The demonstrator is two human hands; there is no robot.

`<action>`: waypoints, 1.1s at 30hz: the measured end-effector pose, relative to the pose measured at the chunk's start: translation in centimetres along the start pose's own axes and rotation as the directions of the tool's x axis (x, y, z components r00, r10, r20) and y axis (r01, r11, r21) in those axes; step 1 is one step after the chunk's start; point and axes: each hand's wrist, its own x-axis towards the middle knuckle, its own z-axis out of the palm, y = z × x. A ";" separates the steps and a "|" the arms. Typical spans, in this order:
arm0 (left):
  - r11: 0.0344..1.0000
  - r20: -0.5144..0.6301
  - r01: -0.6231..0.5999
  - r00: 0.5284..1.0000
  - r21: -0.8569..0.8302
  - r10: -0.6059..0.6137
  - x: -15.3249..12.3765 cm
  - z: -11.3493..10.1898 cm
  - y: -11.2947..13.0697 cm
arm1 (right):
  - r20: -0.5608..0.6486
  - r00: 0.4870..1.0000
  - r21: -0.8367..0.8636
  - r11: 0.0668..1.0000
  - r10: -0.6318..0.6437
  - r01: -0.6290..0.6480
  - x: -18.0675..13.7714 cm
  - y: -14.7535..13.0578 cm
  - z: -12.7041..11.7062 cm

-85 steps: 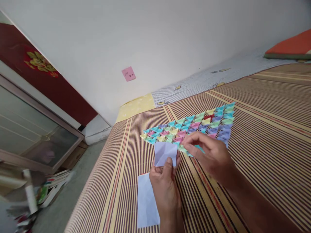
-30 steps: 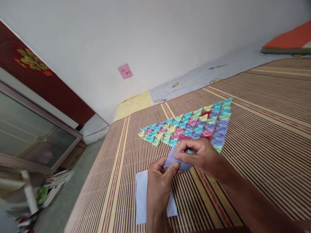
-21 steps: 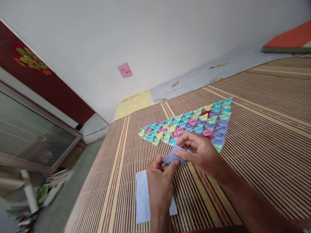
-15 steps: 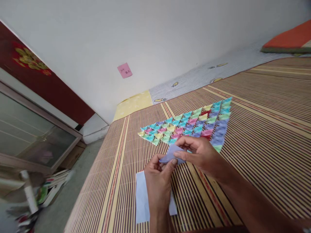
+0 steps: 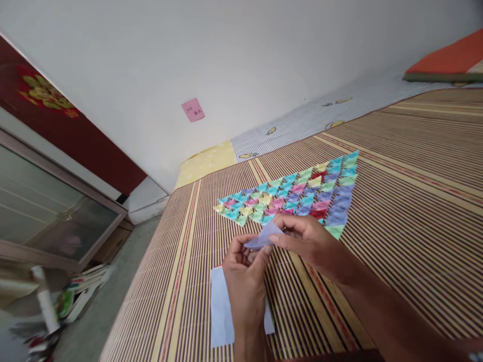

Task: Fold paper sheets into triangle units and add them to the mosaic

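Note:
Both my hands pinch a small pale lilac folded paper just above the striped bamboo mat. My left hand holds its near edge with thumb and fingers closed. My right hand grips its right side with fingertips pressed together. Right behind the hands lies a flat triangular patchwork of several small folded paper pieces in blue, green, pink, yellow and purple. A pale blue paper sheet lies flat on the mat under my left wrist, partly hidden by it.
The white wall carries a pink sticky note. A patterned sheet borders the mat, with an orange cushion far right. The mat's left edge drops to the floor, where a glass-fronted cabinet and a clutter of books stand.
The lilac paper went from an open creased square held up to a narrower folded piece pinched between both hands; the hands drew together and shifted slightly left.

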 end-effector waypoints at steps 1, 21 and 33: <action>1.000 -0.003 -0.014 1.000 0.016 0.014 -0.1 0.0 0.1 | -0.006 1.000 0.007 1.000 0.011 -0.011 0.0 0.0 0.1; 0.951 -0.091 -0.287 0.950 0.117 0.298 -0.2 0.6 -0.1 | -0.107 0.994 -0.095 0.995 -0.032 0.022 -0.2 0.8 1.7; 0.998 -0.033 -0.001 0.999 -0.069 -0.001 0.0 0.0 -1.0 | -0.165 0.980 -0.210 0.975 -0.112 0.076 -0.1 0.7 1.8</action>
